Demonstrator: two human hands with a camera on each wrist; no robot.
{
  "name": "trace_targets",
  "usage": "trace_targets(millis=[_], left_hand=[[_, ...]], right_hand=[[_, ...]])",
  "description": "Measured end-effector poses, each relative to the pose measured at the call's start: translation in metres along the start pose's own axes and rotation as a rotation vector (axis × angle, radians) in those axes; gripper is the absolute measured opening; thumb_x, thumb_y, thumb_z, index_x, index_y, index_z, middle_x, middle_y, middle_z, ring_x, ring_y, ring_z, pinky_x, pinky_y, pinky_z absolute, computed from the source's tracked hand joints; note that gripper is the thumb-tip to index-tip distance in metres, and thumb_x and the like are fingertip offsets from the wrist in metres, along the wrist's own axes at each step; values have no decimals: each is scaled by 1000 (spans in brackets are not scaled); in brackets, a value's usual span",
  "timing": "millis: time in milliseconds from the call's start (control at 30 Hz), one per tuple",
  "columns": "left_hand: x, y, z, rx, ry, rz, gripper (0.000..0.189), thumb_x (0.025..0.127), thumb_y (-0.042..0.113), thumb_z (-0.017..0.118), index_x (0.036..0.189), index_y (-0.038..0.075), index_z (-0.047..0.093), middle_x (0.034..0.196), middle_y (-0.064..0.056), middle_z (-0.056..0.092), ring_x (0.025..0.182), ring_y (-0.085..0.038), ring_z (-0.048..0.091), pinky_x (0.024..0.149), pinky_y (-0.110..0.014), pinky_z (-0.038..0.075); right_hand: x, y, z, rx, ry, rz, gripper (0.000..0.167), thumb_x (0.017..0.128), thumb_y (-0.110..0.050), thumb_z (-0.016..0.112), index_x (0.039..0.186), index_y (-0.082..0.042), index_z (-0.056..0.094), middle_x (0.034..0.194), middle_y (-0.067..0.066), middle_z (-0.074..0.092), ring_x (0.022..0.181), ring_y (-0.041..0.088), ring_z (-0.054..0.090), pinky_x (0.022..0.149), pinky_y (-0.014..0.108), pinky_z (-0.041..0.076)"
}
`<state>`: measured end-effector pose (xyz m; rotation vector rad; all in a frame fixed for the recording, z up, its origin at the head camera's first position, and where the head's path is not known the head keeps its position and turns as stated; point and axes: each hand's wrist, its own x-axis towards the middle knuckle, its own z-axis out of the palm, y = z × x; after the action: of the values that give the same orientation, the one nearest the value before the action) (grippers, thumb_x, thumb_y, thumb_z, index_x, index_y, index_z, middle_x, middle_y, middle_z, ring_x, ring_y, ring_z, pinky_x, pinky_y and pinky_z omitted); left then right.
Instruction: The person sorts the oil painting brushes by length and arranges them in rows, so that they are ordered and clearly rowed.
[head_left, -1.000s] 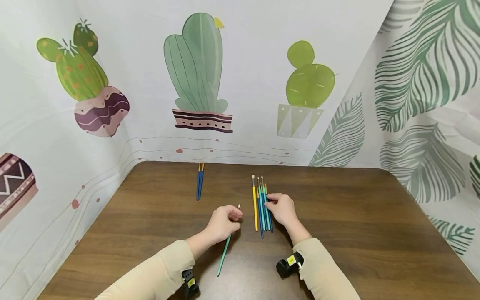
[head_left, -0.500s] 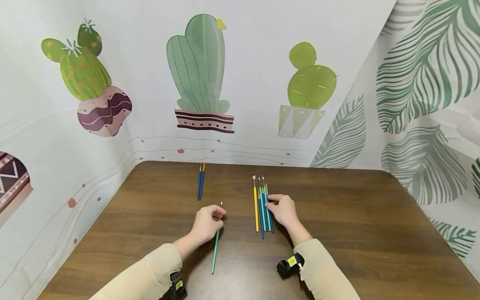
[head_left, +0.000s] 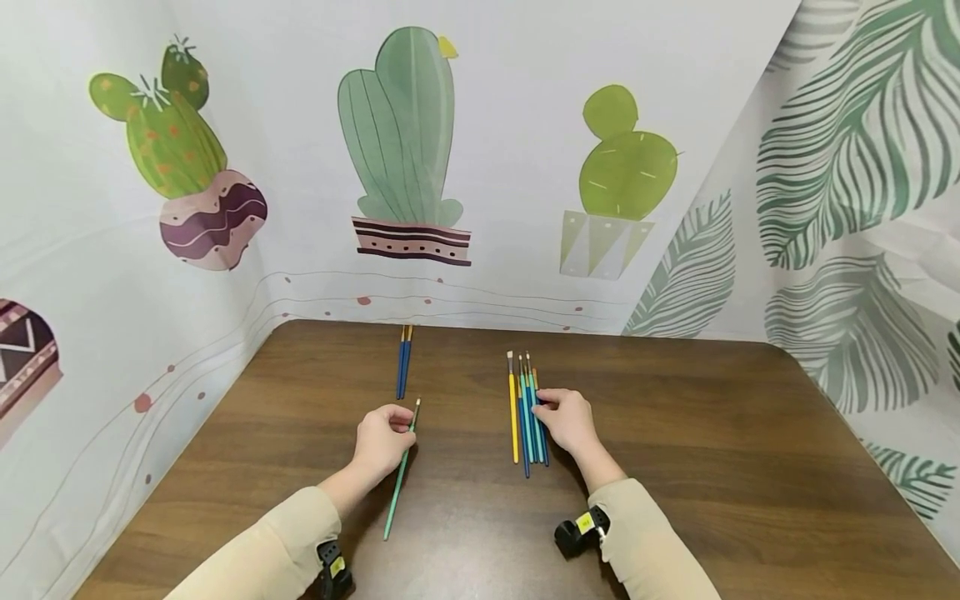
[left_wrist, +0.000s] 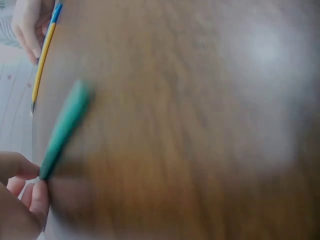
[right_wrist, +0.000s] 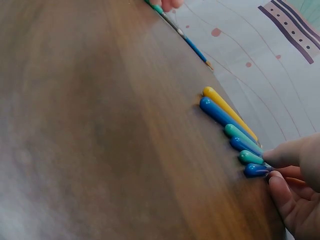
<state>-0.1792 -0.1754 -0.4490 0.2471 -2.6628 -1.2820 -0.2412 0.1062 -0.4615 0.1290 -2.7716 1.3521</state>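
Observation:
In the head view my left hand (head_left: 381, 440) pinches a green paintbrush (head_left: 398, 492) near its bristle end, the handle slanting down toward me. The left wrist view shows that green handle (left_wrist: 65, 127) large and blurred between thumb and fingers. To the right, my right hand (head_left: 567, 422) is at the right edge of a row of paintbrushes, its thumb and finger pinching the outermost blue paintbrush (right_wrist: 256, 170). Beside it lie green and blue brushes, with a yellow paintbrush (head_left: 513, 417) at the row's left end. Bristles of the row point away from me.
Two blue paintbrushes (head_left: 403, 362) lie together near the back edge of the brown wooden table (head_left: 675, 467), just beyond my left hand. Behind the table hangs a white cloth (head_left: 517, 167) printed with cacti and leaves. A small black camera sits on each wrist.
My left hand has carried the green paintbrush leftward, away from the row and toward the two blue ones. The right hand has stayed at the row.

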Motion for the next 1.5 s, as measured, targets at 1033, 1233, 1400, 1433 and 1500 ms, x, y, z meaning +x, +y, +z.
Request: trace_targets(millis=[1033,1233,1400,1433,1500], left_hand=[[9,-12,-28,59,-4,-51,24,71,-3,68,95,-3,67,87,-14,72,83,-26,68,72,-32,52],[10,-12,-28,68,2,-45,24,71,-1,68,95,-2,67,87,-13,72,83,-25,68,74,-32,51],[11,-11,-29,69,13,-49,24,72,0,67,96,-1,67,89,-14,71,83,-25,68,75,-34,51],[12,-10,-28,68,20,-48,24,73,0,67,96,-1,67,90,-14,71,83,-25,68,76,-35,52],[14,-7,-27,65,36,-40,24,74,2,67,98,-1,66,93,-15,71,84,-26,68,78,-37,52]], right_hand=[[1,1,1,7,-8,15,30,84,-12,69,112,0,68,93,12,71,79,17,62,63,27,52],[1,2,2,3,-6,13,30,84,-12,69,112,0,68,91,12,71,78,17,62,63,28,52],[1,3,3,-1,-1,11,31,84,-12,69,112,0,68,92,12,71,78,17,63,64,29,53],[1,3,3,-2,0,10,30,84,-12,69,112,0,68,92,12,71,78,17,63,64,29,52],[1,3,2,-4,0,9,30,84,-12,69,111,0,68,91,12,71,78,17,63,64,28,52]])
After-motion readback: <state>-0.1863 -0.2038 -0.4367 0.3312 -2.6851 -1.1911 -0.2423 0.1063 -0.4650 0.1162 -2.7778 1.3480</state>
